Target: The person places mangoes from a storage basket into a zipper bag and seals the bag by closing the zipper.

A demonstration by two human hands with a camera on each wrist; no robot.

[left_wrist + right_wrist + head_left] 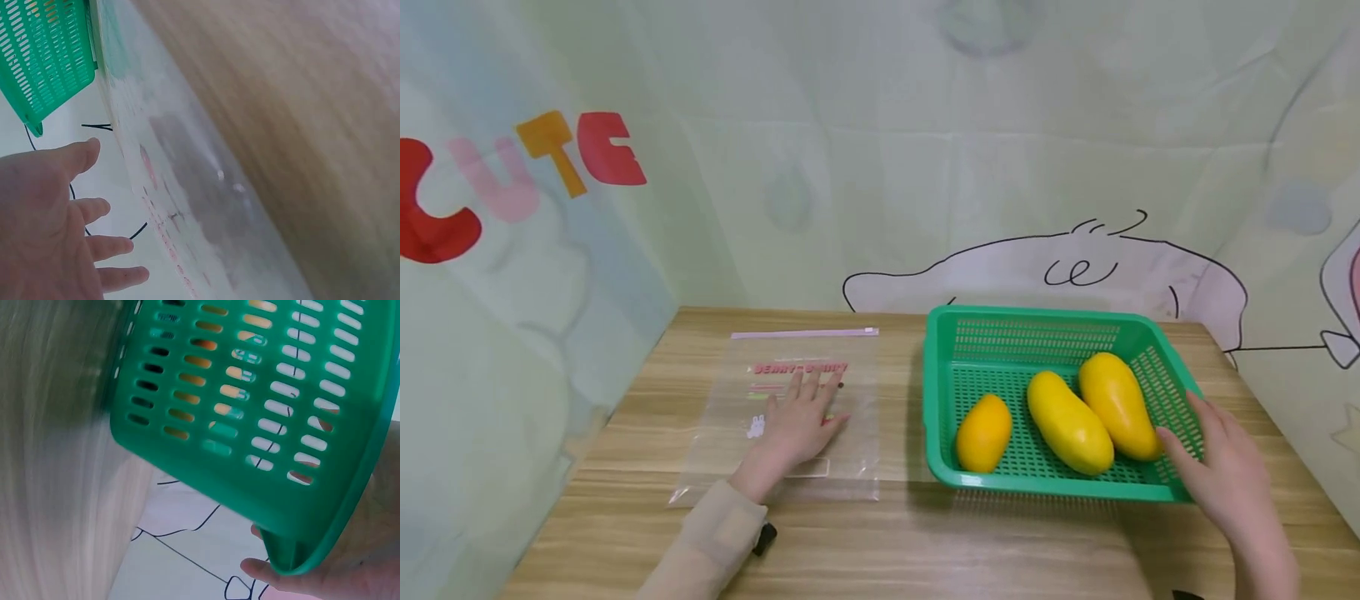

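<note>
Flat on the table lies a clear zip bag (pixel 857 433) with a lilac zip strip and pink print. My left hand (pixel 797 425) is over its middle, fingers spread and nearly straight; the left wrist view shows this hand (pixel 50 219) palm-on beside the bag (pixel 187 181). At the right side of a green basket (pixel 1045 483), my right hand (pixel 1232 471) grips the rim, thumb over the inner side. In the right wrist view, part of the hand (pixel 369 544) shows behind the basket (pixel 206 481). Three yellow mangoes (pixel 985 433) (pixel 1070 423) (pixel 1120 407) lie inside the basket.
The wooden table (pixel 880 550) ends at a printed cloth backdrop (pixel 760 167) behind and at the left. The basket stands right of the bag, with a narrow strip of table between them.
</note>
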